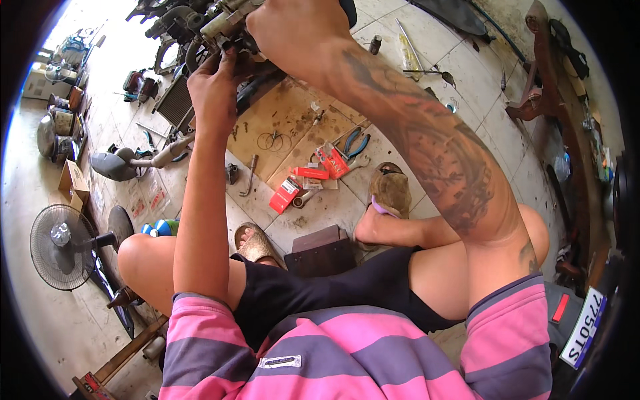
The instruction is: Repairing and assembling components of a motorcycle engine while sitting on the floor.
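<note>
At the top of the view, both my hands are at a motorcycle engine (pixel 217 28) with metal castings and dark hoses. My left hand (pixel 215 90) reaches up to its underside, thumb and fingertips pinched against a small dark part that I cannot make out. Close beside it on the right, my right hand (pixel 297 33) is curled against the engine, its back toward me. Whatever it grips is hidden behind the knuckles. Below the hands lies a stained cardboard sheet (pixel 287 133) with thin rings (pixel 273 141) and small dark bits on it.
Red boxes (pixel 285 194), blue-handled pliers (pixel 355 143) and a bent socket wrench (pixel 250 175) lie between my feet and the cardboard. A radiator (pixel 175 100) and an exhaust muffler (pixel 117 164) sit left. A fan (pixel 62 247) stands far left; a brown frame (pixel 567 133) runs along the right.
</note>
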The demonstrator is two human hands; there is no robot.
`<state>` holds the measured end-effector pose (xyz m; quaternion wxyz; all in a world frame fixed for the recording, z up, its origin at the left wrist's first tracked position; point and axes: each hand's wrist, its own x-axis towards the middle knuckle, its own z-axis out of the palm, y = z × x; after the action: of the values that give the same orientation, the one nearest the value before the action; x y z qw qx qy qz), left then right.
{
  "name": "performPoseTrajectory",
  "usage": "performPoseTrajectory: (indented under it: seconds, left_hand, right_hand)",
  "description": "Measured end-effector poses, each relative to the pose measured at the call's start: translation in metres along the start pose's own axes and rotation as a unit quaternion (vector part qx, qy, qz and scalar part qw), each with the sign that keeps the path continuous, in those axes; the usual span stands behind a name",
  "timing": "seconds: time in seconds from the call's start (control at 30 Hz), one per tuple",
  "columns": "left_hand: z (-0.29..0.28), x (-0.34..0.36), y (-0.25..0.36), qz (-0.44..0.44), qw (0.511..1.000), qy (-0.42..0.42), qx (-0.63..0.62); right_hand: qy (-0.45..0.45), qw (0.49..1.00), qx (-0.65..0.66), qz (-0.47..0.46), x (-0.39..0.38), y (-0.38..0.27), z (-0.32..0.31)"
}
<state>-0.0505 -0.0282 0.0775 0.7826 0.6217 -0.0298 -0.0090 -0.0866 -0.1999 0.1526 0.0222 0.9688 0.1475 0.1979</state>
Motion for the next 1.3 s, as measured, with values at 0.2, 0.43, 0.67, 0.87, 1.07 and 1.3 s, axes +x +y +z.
performPoseTrajectory:
  seconds: [0.2,0.43,0.67,0.87,1.07,1.3]
  left_hand:
    - [-0.006,0.002,-0.017,0.009,0.999,-0.006,-0.03]
    - [-0.007,0.007,-0.027,0.086,0.996,0.005,0.027]
    - [-0.015,0.008,-0.012,0.156,0.974,-0.021,0.163]
    - [-0.009,0.008,-0.008,0.134,0.975,0.022,0.176]
    - [-0.004,0.002,-0.01,0.18,0.944,0.04,0.272]
    - [-0.01,0.007,-0.006,0.169,0.946,0.033,0.274]
  right_hand:
    - [-0.154,0.944,0.169,0.236,-0.015,-0.011,0.003]
    - [-0.068,0.891,0.315,0.319,-0.029,-0.021,0.052]
    - [0.053,0.731,0.577,0.36,-0.034,-0.074,0.12]
    - [0.029,0.782,0.521,0.341,-0.038,-0.059,0.107]
    - [-0.007,0.959,0.191,0.21,-0.023,-0.002,0.054]
    - [-0.042,0.908,0.368,0.196,-0.018,0.005,0.074]
